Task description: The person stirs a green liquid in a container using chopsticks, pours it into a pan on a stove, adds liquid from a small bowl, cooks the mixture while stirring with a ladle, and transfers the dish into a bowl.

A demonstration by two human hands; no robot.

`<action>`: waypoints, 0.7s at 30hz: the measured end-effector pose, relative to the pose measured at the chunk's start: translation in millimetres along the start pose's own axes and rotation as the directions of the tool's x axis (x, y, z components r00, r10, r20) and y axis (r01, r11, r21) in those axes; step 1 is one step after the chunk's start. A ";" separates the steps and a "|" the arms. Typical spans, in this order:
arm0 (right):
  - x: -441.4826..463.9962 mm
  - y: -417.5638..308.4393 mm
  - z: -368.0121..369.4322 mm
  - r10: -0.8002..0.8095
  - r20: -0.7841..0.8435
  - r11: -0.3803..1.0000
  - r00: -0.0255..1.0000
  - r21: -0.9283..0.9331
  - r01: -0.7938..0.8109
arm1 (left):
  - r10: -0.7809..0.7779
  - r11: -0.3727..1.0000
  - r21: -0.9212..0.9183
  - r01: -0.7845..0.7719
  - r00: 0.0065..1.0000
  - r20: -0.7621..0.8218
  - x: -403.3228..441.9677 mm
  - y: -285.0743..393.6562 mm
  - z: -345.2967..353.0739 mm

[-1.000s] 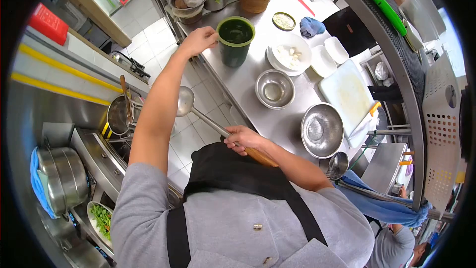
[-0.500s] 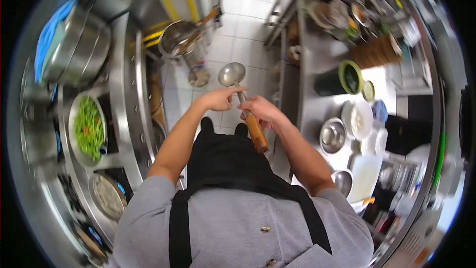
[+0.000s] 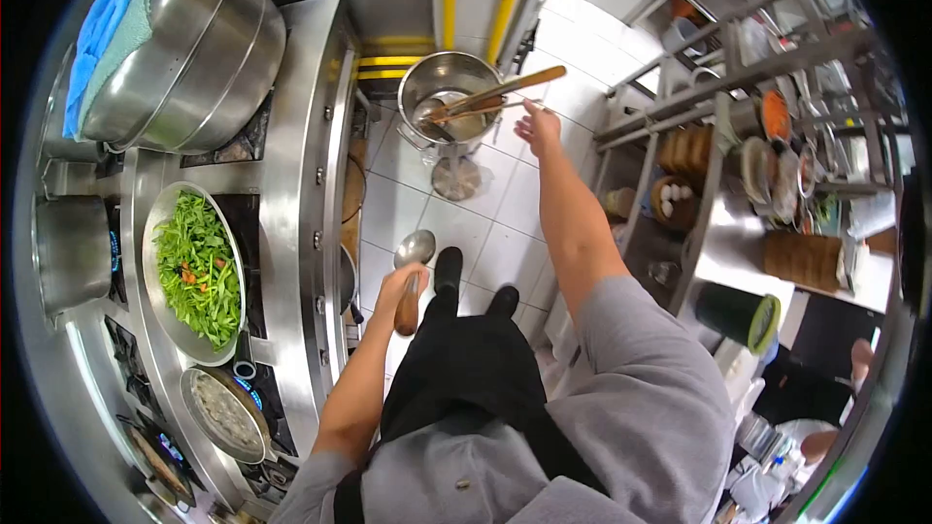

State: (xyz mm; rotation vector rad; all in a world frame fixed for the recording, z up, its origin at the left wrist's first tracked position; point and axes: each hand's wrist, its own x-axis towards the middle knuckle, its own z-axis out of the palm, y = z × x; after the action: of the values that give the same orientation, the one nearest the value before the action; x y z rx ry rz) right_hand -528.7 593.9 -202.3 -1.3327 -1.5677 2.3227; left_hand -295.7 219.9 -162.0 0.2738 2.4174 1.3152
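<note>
My left hand (image 3: 403, 283) is wrapped around the wooden handle (image 3: 407, 312) of a metal ladle, whose bowl (image 3: 415, 247) points away from me above the tiled floor. My right hand (image 3: 540, 129) is stretched forward to the right of a steel pot (image 3: 449, 69), fingers loosely bent and apart. In that pot lean several utensils, among them a wooden-handled one (image 3: 529, 81). A thin handle from the pot reaches my right fingertips; whether they touch it I cannot make out.
Along the left runs a stove with a pan of chopped greens (image 3: 199, 277), a smaller pan (image 3: 225, 414) over a blue flame and a big steel pot (image 3: 199, 49). To the right, a counter holds a dark green container (image 3: 736, 316); a bowl of eggs (image 3: 673, 200) sits on a shelf.
My right hand has let go of the ladle and moved forward to the utensils in the pot. The ladle has come left and nearer my body in my left hand. My view has shifted.
</note>
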 end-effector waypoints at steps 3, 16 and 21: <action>32.9 17.7 39.8 -0.009 -0.019 0.994 1.000 0.108 0.011 | -0.101 0.994 -0.046 0.098 0.992 -0.072 -16.0 -11.8 -13.9; -305.4 -141.8 -68.2 -0.742 0.311 0.355 0.594 -0.569 0.742 | -0.096 0.995 0.024 0.095 0.995 0.037 45.3 -38.2 15.9; -529.5 -224.1 -203.8 -0.841 -0.040 0.476 0.540 -0.531 0.701 | -0.112 0.966 0.257 0.032 0.945 0.306 85.8 -21.7 31.8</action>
State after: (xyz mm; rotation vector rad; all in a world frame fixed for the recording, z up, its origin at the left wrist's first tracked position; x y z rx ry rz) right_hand -150.6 609.1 276.1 -0.6513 -2.0755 1.1557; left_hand -360.6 261.7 -215.7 0.4251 2.2848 0.8566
